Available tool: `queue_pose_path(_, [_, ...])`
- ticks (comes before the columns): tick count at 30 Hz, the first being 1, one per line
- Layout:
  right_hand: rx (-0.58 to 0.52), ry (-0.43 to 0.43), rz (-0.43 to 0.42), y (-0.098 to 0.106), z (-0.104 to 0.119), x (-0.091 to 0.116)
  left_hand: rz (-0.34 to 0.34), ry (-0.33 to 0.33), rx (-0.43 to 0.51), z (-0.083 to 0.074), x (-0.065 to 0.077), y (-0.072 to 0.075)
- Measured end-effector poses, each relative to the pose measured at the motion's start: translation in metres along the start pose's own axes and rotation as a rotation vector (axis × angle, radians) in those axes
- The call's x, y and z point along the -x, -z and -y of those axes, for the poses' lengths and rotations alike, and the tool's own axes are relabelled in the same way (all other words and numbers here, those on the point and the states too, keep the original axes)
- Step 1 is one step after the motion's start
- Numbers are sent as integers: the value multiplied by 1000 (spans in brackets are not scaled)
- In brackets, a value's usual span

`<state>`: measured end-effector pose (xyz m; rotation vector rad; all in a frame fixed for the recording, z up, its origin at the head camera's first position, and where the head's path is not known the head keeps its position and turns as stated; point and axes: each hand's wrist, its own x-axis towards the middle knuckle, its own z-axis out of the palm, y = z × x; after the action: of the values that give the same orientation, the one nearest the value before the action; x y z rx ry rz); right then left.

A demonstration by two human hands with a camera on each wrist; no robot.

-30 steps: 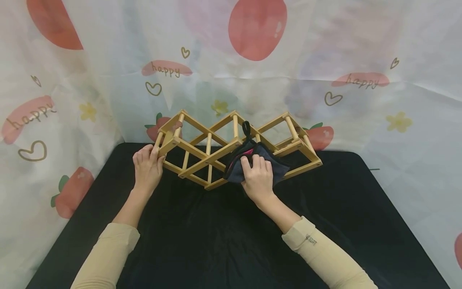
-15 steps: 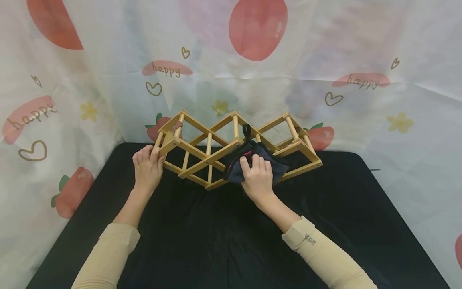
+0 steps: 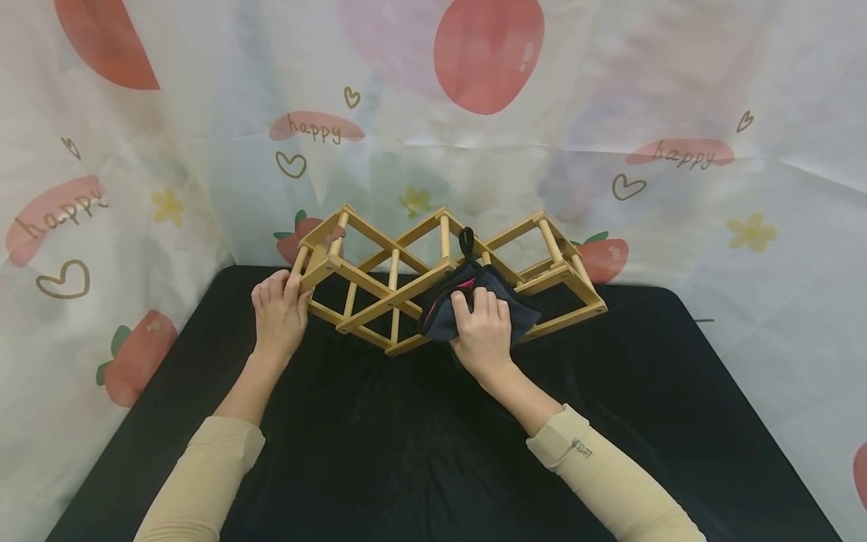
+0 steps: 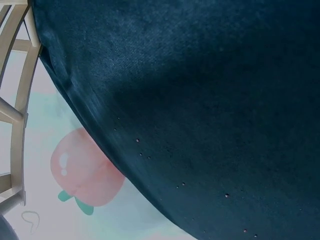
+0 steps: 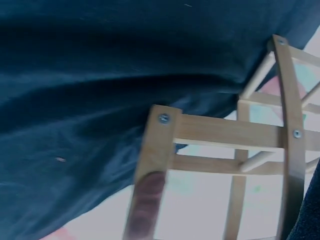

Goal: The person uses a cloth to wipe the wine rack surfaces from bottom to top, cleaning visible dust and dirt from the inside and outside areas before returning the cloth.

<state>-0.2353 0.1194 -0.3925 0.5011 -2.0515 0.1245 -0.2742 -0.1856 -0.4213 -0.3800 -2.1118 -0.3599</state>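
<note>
In the head view a wooden folding lattice rack (image 3: 362,281) stands stretched out across the back of the table. My left hand (image 3: 279,316) grips the rack's left end, thumb on the near side. Against the rack's middle, right of centre, is a dark blue cloth piece (image 3: 443,322) with black edging, a black hanging loop and a bit of pink inside. My right hand (image 3: 486,331) pinches this cloth from the front; some fingertips are hidden in its folds. The right wrist view has the rack's bars (image 5: 225,131) close up, with dark cloth (image 5: 312,215) at the right edge.
A black cloth covers the table (image 3: 406,452). Behind and at both sides hangs a pale curtain (image 3: 582,98) printed with fruit, hearts and "happy". The left wrist view shows mostly the black tablecloth (image 4: 200,125) and its edge, with part of the rack at far left.
</note>
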Motion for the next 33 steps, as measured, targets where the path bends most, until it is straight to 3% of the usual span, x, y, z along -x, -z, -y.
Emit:
queue_pose_path(6, [8, 3, 7, 1, 3, -5, -3, 0, 1, -1, 0, 1])
queue_pose_path(19, [21, -22, 71, 1, -9, 15, 3, -9, -34, 2, -1, 0])
queue_pose_path(27, [-48, -33, 20, 18, -10, 15, 4, 0, -47, 3, -3, -3])
queue_pose_path(33, [-88, -20, -112, 42, -17, 8, -2, 16, -43, 4, -3, -3])
